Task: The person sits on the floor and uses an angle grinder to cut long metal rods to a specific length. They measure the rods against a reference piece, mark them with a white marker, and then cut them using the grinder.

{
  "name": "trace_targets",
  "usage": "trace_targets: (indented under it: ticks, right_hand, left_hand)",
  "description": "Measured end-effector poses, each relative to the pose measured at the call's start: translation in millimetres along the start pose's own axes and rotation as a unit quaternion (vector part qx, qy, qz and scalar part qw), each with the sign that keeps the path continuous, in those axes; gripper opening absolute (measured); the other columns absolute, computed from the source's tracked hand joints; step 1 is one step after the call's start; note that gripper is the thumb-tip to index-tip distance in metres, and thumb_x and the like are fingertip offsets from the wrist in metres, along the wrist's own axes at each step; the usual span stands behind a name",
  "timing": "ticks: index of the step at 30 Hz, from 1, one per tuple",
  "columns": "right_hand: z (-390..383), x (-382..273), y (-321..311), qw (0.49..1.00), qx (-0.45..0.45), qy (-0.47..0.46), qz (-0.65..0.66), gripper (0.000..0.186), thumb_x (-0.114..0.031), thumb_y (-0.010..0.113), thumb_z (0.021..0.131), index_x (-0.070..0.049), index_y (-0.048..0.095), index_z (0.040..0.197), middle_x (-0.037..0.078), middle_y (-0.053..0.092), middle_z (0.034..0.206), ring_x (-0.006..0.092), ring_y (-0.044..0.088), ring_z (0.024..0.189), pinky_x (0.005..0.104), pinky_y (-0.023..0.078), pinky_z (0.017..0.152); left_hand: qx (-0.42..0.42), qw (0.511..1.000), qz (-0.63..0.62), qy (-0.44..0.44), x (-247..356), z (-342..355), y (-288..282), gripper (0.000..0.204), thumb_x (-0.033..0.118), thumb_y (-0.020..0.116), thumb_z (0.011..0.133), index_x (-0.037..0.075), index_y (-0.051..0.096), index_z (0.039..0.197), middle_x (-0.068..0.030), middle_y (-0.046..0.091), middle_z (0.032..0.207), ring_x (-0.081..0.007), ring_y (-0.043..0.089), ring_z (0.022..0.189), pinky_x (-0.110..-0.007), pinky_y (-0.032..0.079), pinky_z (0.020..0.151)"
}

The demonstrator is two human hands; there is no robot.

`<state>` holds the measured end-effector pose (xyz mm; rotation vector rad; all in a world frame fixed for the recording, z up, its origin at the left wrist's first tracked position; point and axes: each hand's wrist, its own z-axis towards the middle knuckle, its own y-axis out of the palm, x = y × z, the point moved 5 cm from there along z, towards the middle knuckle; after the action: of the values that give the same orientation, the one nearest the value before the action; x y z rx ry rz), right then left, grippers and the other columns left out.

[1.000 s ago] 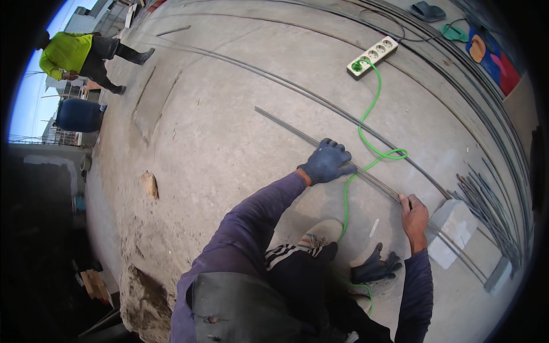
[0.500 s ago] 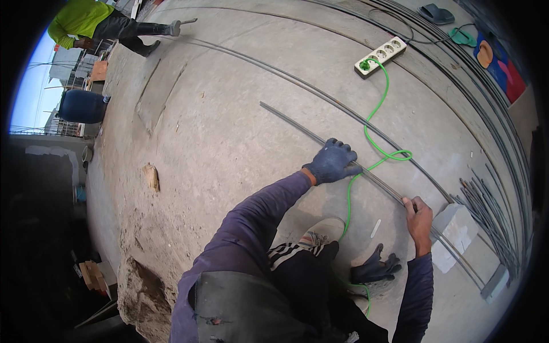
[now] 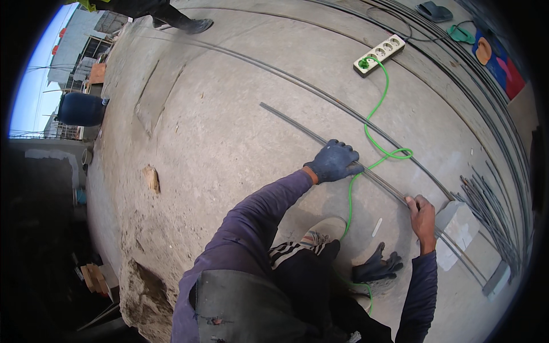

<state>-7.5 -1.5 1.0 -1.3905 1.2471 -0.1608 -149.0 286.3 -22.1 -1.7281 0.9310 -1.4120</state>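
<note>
A pair of thin steel rods [image 3: 293, 123] lies slantwise across the floor in front of me. My left hand [image 3: 335, 162], in a dark blue work glove, is closed over the rods near their middle. Farther right, my bare right hand [image 3: 422, 222] grips the same rods between thumb and fingers. Their right ends run past a pale block [image 3: 456, 224] to a smaller grey block [image 3: 497, 281]. An empty dark glove [image 3: 377, 266] rests on the floor between my shoe [image 3: 326, 231] and right forearm.
A green cord [image 3: 384, 94] runs from a white power strip [image 3: 380, 55], under the rods, to my feet. Long rods [image 3: 269, 67] cross beyond; cut rods [image 3: 486, 214] pile at right. A co-worker's leg [image 3: 183, 22] is at far left. Broken concrete [image 3: 140, 297] lies lower left.
The co-worker at the far left has stepped to the right and mostly out of the picture at the top. My hands stay on the rods, with hardly any shift.
</note>
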Motion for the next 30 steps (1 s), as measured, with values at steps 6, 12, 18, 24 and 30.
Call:
trace_targets:
  ticks: [6,12,18,24,30]
  right_hand:
    - [-1.2,4.8,3.0,1.000,0.005,0.004,0.002,0.041,-0.032,0.068,0.097,0.004,0.056,0.081,0.025,0.057,0.072,0.0406,0.050,0.064,0.0454,0.043,0.063]
    - [-2.9,2.8,-1.9,0.998,-0.014,0.027,0.046,0.035,-0.027,0.073,0.093,0.003,0.057,0.082,0.022,0.057,0.070,0.0371,0.050,0.062,0.0440,0.043,0.062]
    - [-5.3,-1.8,0.8,0.998,0.039,-0.038,0.036,0.030,-0.023,0.074,0.092,0.002,0.059,0.083,0.019,0.056,0.074,0.0370,0.051,0.068,0.0448,0.043,0.067]
    - [-25.7,-2.1,-1.6,0.987,0.115,-0.112,-0.010,0.024,-0.019,0.072,0.092,0.000,0.059,0.084,0.017,0.054,0.085,0.0366,0.053,0.083,0.0463,0.041,0.075]
    - [-37.9,-2.4,-1.7,0.978,0.136,-0.127,-0.093,0.024,-0.021,0.073,0.090,-0.001,0.059,0.086,0.015,0.053,0.085,0.0356,0.052,0.085,0.0454,0.041,0.079]
  left_hand:
    - [-0.002,1.000,-0.012,-0.001,-1.1,0.6,2.7,0.044,0.049,0.056,0.098,0.008,0.072,0.098,-0.0155,0.069,0.094,-0.0344,0.065,0.096,-0.045,0.044,0.093]
    - [0.013,1.000,-0.004,0.004,-0.3,0.3,-4.8,0.044,0.050,0.057,0.097,0.008,0.072,0.096,-0.0156,0.068,0.092,-0.0344,0.065,0.094,-0.045,0.045,0.092]
    - [-0.006,0.999,0.030,-0.014,3.0,-6.0,-11.7,0.044,0.051,0.058,0.097,0.010,0.073,0.102,-0.0152,0.069,0.101,-0.0335,0.064,0.102,-0.046,0.043,0.099]
    - [0.055,0.998,0.035,0.023,20.5,-20.6,-17.1,0.041,0.049,0.058,0.098,0.013,0.069,0.116,-0.0135,0.066,0.117,-0.0328,0.060,0.115,-0.049,0.038,0.106]
    - [0.085,0.994,0.050,0.035,19.6,-27.6,-0.6,0.047,0.048,0.058,0.098,0.014,0.062,0.131,-0.0152,0.058,0.130,-0.0345,0.052,0.129,-0.055,0.031,0.116]
